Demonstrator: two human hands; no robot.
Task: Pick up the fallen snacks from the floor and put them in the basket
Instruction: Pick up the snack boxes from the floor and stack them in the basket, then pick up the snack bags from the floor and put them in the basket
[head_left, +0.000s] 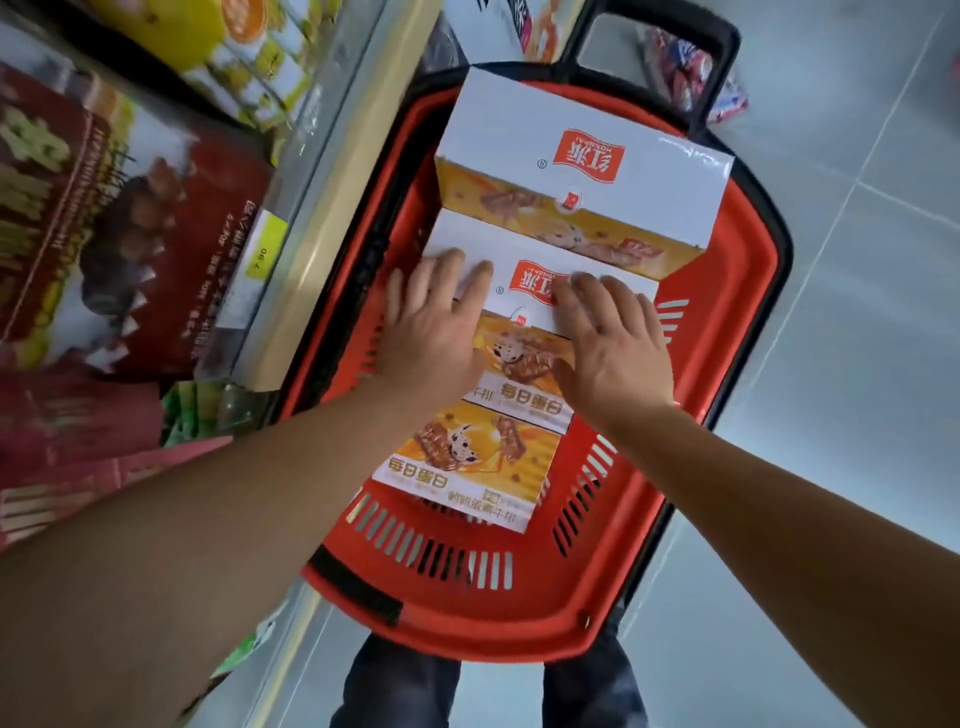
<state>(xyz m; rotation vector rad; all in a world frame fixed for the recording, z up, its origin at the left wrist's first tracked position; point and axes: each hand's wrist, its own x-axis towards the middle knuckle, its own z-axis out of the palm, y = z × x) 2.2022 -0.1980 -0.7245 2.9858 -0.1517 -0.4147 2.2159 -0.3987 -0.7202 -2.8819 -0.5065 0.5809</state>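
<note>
A red plastic basket (727, 332) with a black rim and handle stands on the floor below me. Inside it lie three white-and-orange snack boxes: a far one (582, 171) standing higher, a middle one (524, 291), and a near one (467, 462) lying flat. My left hand (434, 332) rests on the middle box's left part with fingers spread flat. My right hand (613, 343) presses on its right part, fingers straight.
A shelf (291, 291) with a yellow price tag and large snack bags (104, 218) runs along the left. More packaged snacks (691, 67) lie on the grey tiled floor beyond the basket handle at top right. My legs (400, 691) show below the basket.
</note>
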